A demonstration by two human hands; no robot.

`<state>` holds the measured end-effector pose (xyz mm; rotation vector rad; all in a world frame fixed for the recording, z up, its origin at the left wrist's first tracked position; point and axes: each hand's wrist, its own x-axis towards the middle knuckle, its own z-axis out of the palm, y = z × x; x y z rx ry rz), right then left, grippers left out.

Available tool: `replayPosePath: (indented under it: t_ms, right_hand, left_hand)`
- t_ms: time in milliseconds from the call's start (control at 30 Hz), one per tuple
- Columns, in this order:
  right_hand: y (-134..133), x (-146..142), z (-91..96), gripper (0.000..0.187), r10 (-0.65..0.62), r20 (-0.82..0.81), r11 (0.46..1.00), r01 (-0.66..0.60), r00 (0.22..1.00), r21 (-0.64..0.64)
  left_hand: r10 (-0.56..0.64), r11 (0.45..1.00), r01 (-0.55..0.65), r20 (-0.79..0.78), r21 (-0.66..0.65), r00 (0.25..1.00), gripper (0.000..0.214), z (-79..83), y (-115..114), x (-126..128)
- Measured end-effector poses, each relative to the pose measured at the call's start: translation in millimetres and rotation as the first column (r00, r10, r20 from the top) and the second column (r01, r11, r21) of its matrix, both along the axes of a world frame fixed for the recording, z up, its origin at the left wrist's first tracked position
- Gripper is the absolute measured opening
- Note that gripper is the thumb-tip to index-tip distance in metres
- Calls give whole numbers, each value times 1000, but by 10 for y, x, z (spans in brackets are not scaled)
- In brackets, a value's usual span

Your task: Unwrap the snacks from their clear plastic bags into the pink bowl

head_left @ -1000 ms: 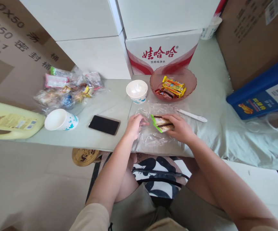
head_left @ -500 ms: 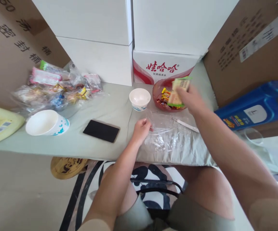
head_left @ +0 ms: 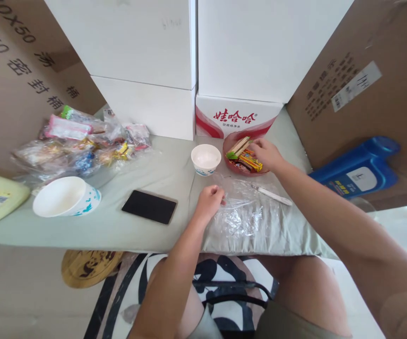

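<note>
On the near part of the cloth-covered tabletop [head_left: 175, 162], the left hand [head_left: 209, 203] curls by a crumpled clear plastic bag [head_left: 242, 219]; I can't tell whether its grip pinches the film. Beyond, the right hand [head_left: 267, 154] reaches over the pink bowl [head_left: 230, 141], fingertips beside a green-ended snack packet [head_left: 238, 148] tilted inside over yellow-wrapped bars [head_left: 253, 162]; its hold is unclear too. I'd settle the packet flat, gently, clear of the rim.

Black phone [head_left: 149, 206], blue bottle [head_left: 362, 167]

Translucent red bowl [head_left: 230, 142], yellow wrappers [head_left: 251, 161], green-edged packet [head_left: 238, 148]
</note>
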<state>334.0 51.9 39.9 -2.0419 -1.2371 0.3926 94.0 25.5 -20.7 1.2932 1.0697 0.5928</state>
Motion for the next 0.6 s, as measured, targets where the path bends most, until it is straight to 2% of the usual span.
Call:
replayPosePath:
  t_ms: [33,100,133,200,233,300,333,367,433,467,500,533,600]
  right_hand:
    - [-211,-7,-38,23,28,67,999,-31,997,43]
    - [-688,-70,-164,25,189,148,975,-203,971,85]
    - [-937,-124,-248,26,311,171,941,-328,935,86]
    - [-1405,-253,-438,32,533,214,833,-552,818,34]
    - [-1610,-314,-534,39,591,237,796,-606,771,-16]
    - [-1943,-400,-707,55,624,268,777,-619,734,-113]
    - [-2071,-417,-779,63,622,275,781,-606,733,-151]
    - [-2175,-417,-842,68,607,282,794,-582,743,-175]
    - [-2324,-373,-937,72,560,290,829,-530,776,-181]
    - [-2374,-336,-970,67,533,290,846,-508,795,-161]
    - [-2411,-294,-993,57,511,284,859,-496,811,-129]
    - [-2438,-251,-1005,43,496,274,866,-493,824,-86]
    - [-2471,-170,-999,16,473,242,871,-492,847,18]
  left_hand:
    - [-5,1000,5,-10,13,1000,18,-26,14,-11]
    - [-10,998,13,-46,61,999,18,-94,61,-36]
    - [-4,996,11,-73,92,997,17,-128,94,-53]
    - [55,984,-29,-148,175,987,11,-174,159,-100]
    - [115,968,-67,-192,241,975,12,-179,179,-133]
    - [259,887,-130,-243,443,935,31,-147,160,-214]
    - [285,827,-103,-253,553,925,40,-114,111,-260]
    - [243,766,-13,-271,643,931,45,-76,34,-308]
    - [-13,638,304,-385,708,923,47,-7,-184,-399]
    - [-171,563,477,-470,675,866,46,14,-308,-440]
    - [-280,494,608,-548,621,788,47,21,-426,-480]
    - [-339,453,689,-606,566,720,47,15,-529,-518]
    - [-363,445,742,-656,502,662,32,-24,-668,-593]
